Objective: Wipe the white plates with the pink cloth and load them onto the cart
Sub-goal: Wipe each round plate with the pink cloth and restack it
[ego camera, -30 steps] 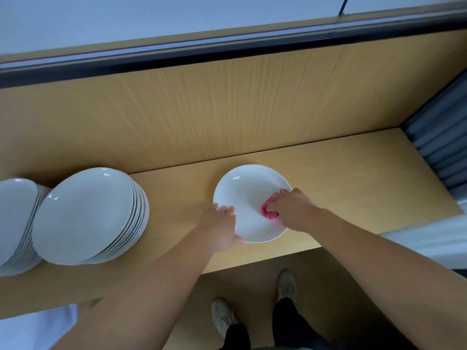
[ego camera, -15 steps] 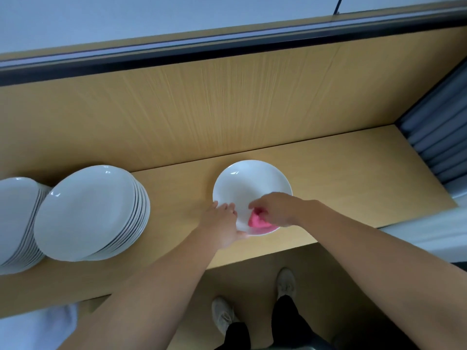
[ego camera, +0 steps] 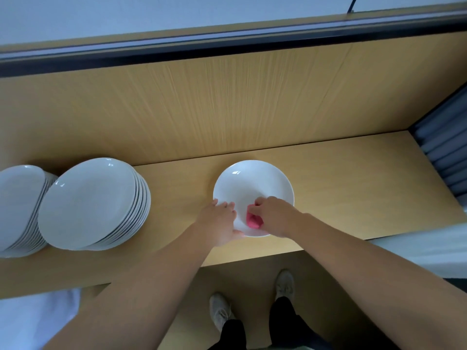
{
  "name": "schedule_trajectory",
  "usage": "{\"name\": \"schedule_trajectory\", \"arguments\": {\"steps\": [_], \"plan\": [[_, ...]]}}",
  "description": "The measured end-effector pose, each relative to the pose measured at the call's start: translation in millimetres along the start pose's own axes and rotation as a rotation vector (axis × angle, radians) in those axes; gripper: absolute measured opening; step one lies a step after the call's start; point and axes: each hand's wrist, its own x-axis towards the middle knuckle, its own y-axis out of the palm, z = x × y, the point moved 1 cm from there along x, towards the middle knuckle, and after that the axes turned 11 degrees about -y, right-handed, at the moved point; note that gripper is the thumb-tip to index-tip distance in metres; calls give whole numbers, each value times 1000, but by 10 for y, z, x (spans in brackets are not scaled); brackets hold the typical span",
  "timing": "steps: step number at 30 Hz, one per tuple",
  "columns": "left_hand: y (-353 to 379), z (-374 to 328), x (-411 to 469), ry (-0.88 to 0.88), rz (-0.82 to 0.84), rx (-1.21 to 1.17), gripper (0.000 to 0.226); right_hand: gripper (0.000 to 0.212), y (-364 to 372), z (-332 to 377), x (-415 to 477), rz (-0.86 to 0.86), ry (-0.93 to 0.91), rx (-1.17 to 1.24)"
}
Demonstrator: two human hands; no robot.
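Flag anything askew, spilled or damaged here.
Nothing spilled or chipped shows. The big plate stack and the stack at the left edge look slanted, possibly only lens distortion. The plate under the pink cloth lies flat on the shelf.

Most of the pink cloth (ego camera: 253,221) is hidden under the right hand (ego camera: 274,215), the near rim of the white plate (ego camera: 252,183) is covered by that hand and the left hand (ego camera: 219,223), and the far-left stack of plates (ego camera: 17,205) is cut off by the left edge and partly hidden behind the neighbouring stack (ego camera: 88,200).
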Motion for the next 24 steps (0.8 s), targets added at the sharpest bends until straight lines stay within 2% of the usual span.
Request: {"name": "schedule_trajectory", "arguments": {"steps": [5, 8, 12, 15, 20, 24], "plan": [[-44, -18, 10, -33, 52, 1, 72, 19, -147, -92, -236, 58, -43, 238], [-141, -150, 6, -76, 65, 23, 63, 20, -290, -248, -399, -58, -18, 305], [-235, -600, -12, -39, -55, -49, 44, 24, -422, -490, -600, -263, 26, 357], [-174, -926, 47, -37, -74, -44, 51, 27, -469, -610, -677, -341, 34, 387], [-154, -1173, 101, -115, 81, 46, 66, 27, -446, -778, -745, -405, 38, 427], [-220, -1205, 48, -89, 92, 46, 65, 27, -456, -839, -783, -434, 35, 454]]}}
